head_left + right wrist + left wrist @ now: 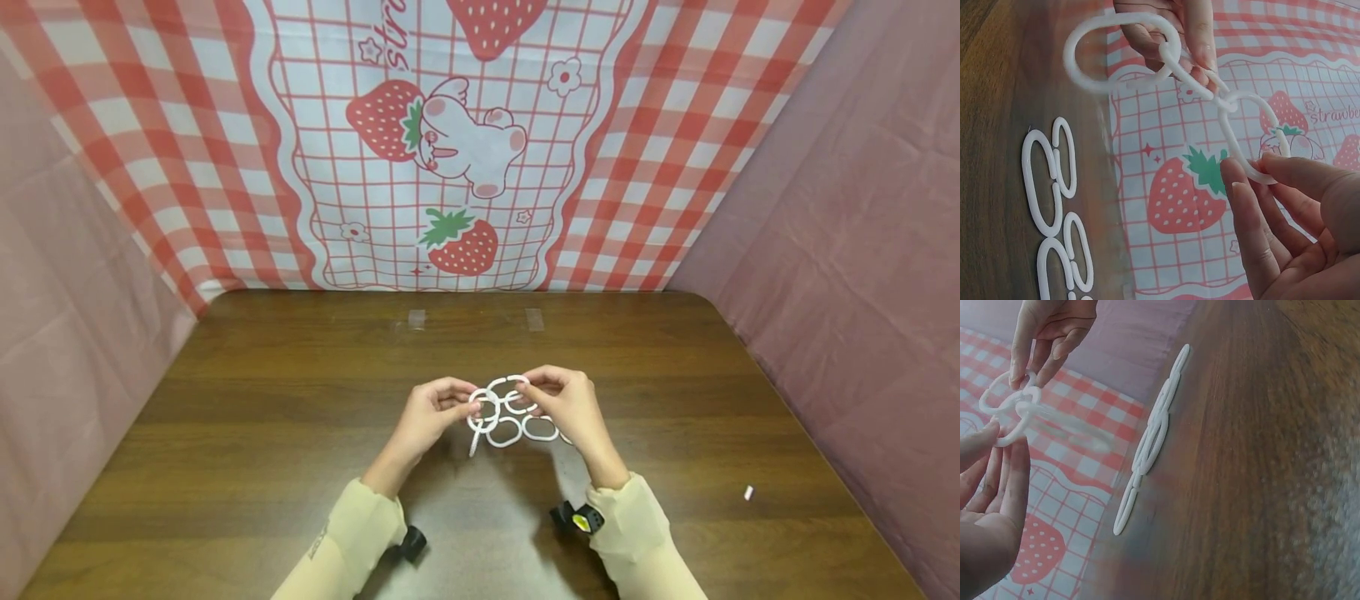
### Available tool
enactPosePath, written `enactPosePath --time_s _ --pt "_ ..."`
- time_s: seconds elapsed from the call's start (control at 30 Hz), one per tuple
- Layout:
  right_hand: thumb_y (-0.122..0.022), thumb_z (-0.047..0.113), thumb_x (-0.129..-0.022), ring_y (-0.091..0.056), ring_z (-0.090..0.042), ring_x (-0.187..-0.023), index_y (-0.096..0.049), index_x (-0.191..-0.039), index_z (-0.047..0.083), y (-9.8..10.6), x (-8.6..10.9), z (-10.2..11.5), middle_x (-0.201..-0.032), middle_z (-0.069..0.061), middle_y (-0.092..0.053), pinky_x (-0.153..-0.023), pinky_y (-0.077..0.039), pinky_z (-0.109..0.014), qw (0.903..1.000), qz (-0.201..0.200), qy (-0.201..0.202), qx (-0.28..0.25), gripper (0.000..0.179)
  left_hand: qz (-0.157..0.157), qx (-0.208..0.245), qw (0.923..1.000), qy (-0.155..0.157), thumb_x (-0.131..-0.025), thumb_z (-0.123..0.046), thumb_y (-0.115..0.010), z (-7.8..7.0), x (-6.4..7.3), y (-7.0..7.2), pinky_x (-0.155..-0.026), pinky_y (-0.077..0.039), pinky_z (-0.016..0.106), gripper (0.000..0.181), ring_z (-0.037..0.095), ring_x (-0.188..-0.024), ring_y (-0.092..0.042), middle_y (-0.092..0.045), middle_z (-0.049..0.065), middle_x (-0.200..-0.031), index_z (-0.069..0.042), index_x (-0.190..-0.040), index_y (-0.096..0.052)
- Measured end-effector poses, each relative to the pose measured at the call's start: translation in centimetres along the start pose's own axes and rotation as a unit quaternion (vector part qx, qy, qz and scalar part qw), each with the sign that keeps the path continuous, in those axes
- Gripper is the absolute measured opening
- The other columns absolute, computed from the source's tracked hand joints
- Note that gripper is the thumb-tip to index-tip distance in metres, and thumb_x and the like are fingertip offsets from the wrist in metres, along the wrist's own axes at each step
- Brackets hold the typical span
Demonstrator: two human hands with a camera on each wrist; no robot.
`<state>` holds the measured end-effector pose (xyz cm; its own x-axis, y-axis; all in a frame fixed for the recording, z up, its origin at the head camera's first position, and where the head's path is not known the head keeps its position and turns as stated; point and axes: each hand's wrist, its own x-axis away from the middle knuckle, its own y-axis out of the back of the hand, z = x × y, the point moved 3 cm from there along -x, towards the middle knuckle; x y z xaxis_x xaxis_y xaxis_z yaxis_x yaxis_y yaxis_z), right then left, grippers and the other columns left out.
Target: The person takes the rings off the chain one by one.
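Over the table, my left hand (429,414) pinches a white plastic chain link (1192,80) between thumb and fingertips. My right hand (567,405) pinches another white link (1229,134) by its far end. These two oval links are hooked through each other between the hands. A third link (1070,55) dangles from the left-hand one, tilted and blurred in the left wrist view. Beneath the hands, several loose white links (1027,178) lie flat on the tabletop in two rows, some partly hidden by the right hand in the head view.
The brown wooden table (247,467) holds a small white piece (748,492) at the right. Two strips of clear tape (417,320) are stuck near its back edge. A strawberry-patterned cloth (465,183) hangs behind, with pink cloth (847,250) on both sides.
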<state>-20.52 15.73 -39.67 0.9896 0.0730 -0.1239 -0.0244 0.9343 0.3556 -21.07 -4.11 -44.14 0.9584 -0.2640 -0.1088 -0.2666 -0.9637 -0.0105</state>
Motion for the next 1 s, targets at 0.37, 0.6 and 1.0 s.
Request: enactPosePath --time_s 0.37,0.6,1.0 --pt "-0.073 0.001 -0.083 -0.072 -0.014 -0.071 -0.069 -0.099 -0.011 0.1 -0.19 -0.5 -0.092 -0.025 -0.072 -0.066 -0.062 -0.042 0.9999 0.002 -0.012 0.005 0.02 -0.028 0.048 0.9965 0.062 -0.084 0.007 -0.067 0.73 -0.15 0.45 -0.064 -0.061 0.022 0.032 0.006 -0.067 -0.065 -0.068 -0.001 -0.076 0.022 -0.11 -0.057" --pt "-0.074 0.001 -0.082 -0.07 -0.009 -0.071 -0.071 -0.097 -0.009 0.1 -0.19 -0.56 -0.093 -0.024 -0.073 -0.068 -0.062 -0.041 0.9998 -0.01 -0.015 0.012 0.018 -0.051 0.071 0.9928 0.081 -0.084 0.007 -0.067 0.68 -0.28 0.64 -0.061 -0.059 0.019 0.031 0.009 -0.066 -0.066 -0.067 -0.004 -0.073 0.022 -0.109 -0.057" --pt "-0.082 0.012 -0.075 -0.064 -0.006 -0.068 -0.078 -0.082 0.008 -0.52 0.2 0.06 -0.079 -0.007 -0.076 -0.061 -0.05 -0.014 0.9882 -0.02 0.047 0.144 0.009 -0.081 0.093 0.9897 0.072 -0.083 0.01 -0.066 0.5 -0.23 0.77 -0.057 -0.059 0.019 0.027 0.007 -0.062 -0.063 -0.065 -0.006 -0.071 0.023 -0.106 -0.058"
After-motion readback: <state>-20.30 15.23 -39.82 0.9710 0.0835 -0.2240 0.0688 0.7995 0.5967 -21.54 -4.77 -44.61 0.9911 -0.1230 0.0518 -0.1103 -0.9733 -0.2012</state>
